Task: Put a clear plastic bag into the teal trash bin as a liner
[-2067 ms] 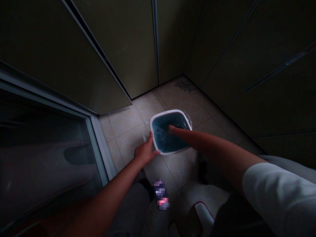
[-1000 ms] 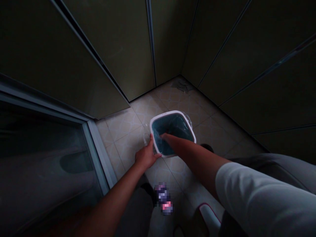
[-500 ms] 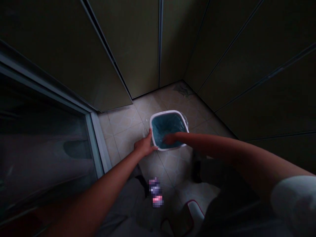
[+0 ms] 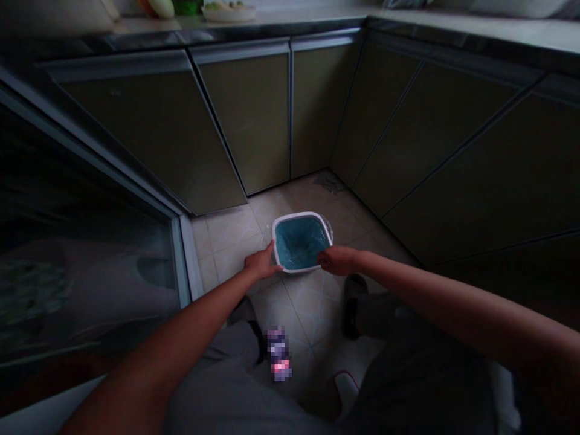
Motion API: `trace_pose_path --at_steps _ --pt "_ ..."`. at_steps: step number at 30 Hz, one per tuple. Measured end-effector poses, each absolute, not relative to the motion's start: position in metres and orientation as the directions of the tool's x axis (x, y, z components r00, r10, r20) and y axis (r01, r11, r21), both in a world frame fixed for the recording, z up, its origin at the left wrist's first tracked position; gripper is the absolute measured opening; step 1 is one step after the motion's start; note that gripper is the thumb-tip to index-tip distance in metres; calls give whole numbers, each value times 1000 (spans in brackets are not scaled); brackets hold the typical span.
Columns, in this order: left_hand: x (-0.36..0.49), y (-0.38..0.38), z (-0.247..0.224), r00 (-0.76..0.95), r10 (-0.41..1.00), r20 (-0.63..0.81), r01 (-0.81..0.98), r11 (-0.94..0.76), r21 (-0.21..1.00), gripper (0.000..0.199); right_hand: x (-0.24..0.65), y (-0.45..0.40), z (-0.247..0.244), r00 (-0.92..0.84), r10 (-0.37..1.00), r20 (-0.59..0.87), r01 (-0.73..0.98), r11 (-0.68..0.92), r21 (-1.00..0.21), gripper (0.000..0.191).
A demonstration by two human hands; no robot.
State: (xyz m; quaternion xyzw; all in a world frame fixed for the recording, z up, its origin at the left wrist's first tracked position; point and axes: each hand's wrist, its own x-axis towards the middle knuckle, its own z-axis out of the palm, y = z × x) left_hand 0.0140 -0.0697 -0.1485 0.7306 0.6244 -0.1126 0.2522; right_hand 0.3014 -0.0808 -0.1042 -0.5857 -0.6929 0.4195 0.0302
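A square collapsible bucket (image 4: 296, 215) with a white rim and teal inside stands on the tile floor. A clear plastic sheet shows at its far right corner. My left hand (image 4: 260, 263) grips the near left side of the rim. My right hand (image 4: 339, 260) lies over the near right side of the rim, outside the teal interior. The bucket's bottom is hard to make out in the dim light.
Dark olive cabinet doors (image 4: 254, 121) form a corner beyond the bucket, under a countertop (image 4: 290, 21) holding a plate of food (image 4: 229, 12). A glass door frame (image 4: 183, 260) runs along the left. A dark slipper (image 4: 352, 305) and a pixelated patch (image 4: 277, 353) lie near me.
My right hand has come out of the bucket onto its rim. The view has tilted up, bringing the countertop into sight and making the bucket look smaller.
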Motion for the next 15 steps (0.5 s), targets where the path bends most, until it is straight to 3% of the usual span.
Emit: trace_pose_path --at_steps 3,5,10,15 --pt "12 -76 -140 221 909 -353 950 -118 289 44 318 -98 -85 -481 714 -508 873 335 -355 21" --pt "11 -78 -131 238 924 -298 920 -116 375 25 328 -104 -82 -473 724 -502 881 372 -294 29" --pt "20 -81 -108 248 952 -177 739 -67 671 26 346 -103 -99 -429 763 -484 903 346 -254 29" --pt "31 -98 -109 54 990 -132 543 81 836 31 358 -97 -112 -394 791 -468 918 309 -250 27"
